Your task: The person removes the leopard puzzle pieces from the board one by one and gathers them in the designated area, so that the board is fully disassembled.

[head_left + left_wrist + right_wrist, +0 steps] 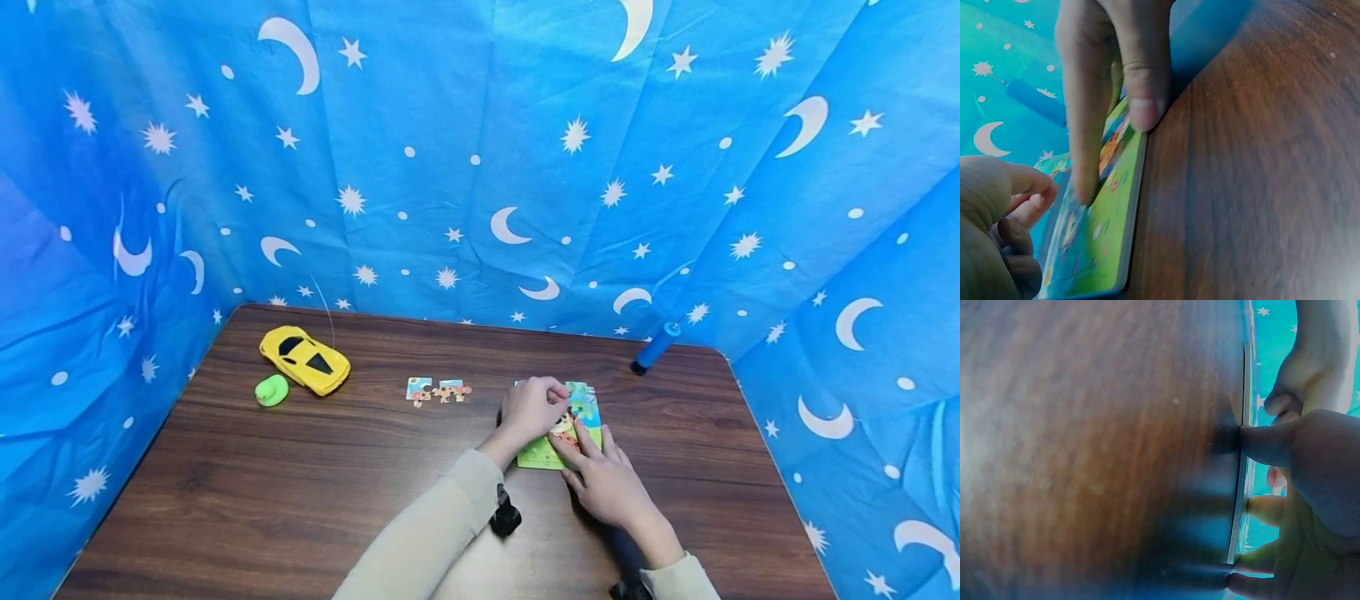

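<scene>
A jigsaw puzzle board (534,455) with a green lower part and a cartoon animal picture lies on the table right of the middle. Over its upper left side is my left hand (529,412), fingers bent and thumb and fingertips together. In the left wrist view those fingertips pinch a small colourful puzzle piece (1054,164) above the board. My right hand (609,485) lies spread along the board's lower right, fingers straight and pressing on the picture. Its thumb (1145,112) rests at the near edge. The hands hide part of the picture.
Left of the board lie a few loose puzzle pieces (452,391). A yellow toy car (306,360) and a green rubber duck (272,390) sit at the far left. At the back right lies a blue cylindrical pump-like thing (656,348). Blue star-patterned cloth (420,183) surrounds the wooden table (315,492).
</scene>
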Motion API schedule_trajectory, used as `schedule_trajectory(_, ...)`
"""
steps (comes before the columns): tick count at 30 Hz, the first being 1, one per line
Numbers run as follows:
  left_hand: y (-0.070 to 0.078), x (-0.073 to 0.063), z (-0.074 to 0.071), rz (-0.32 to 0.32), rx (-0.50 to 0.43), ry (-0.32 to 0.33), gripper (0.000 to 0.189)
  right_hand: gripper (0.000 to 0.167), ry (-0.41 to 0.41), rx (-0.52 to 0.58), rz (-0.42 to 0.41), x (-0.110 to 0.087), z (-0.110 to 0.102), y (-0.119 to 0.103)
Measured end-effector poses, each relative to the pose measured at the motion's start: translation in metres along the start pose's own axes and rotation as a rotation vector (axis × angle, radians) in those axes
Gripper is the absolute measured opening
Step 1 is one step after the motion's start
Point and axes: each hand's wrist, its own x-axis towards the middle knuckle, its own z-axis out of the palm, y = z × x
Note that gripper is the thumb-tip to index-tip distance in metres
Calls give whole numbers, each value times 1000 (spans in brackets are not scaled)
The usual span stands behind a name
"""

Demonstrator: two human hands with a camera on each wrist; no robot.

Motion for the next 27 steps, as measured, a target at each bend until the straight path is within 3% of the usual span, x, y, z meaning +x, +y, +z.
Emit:
schedule_trajectory(8,-13,-8,-31,19,-25,28,6,55,9,5,-14,-1,-1,0)
schedule_trajectory(19,-38,-21,-78,-36,-63,90,6,56,-25,20,9,-1,-1,0)
schedule_trajectory(27,-59,-28,-102,-77,-36,93,6,56,-28,14,10,-1,-1,-2)
